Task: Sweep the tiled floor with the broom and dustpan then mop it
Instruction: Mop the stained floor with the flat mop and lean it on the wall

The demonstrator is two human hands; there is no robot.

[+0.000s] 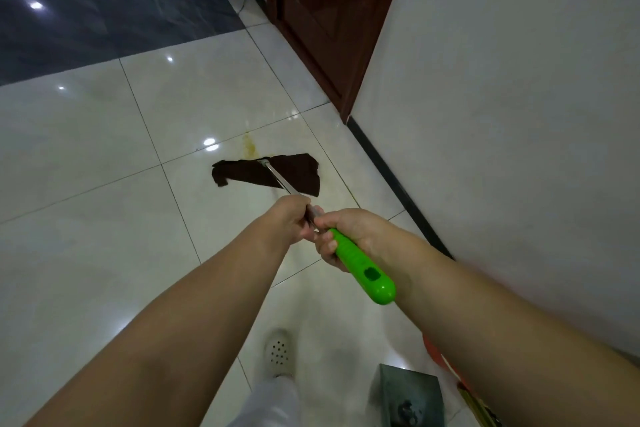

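Mopping is underway, sweeping apparently done.
Left hand [291, 218] and right hand [349, 236] are gripping the mop [360, 263]; yellow stain [249, 144] is awaiting its cloth [266, 172].

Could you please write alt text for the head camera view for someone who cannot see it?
Both hands grip a mop: left hand on the metal pole, right hand on the green handle. Its dark cloth head lies beside a yellowish stain on pale tiles.
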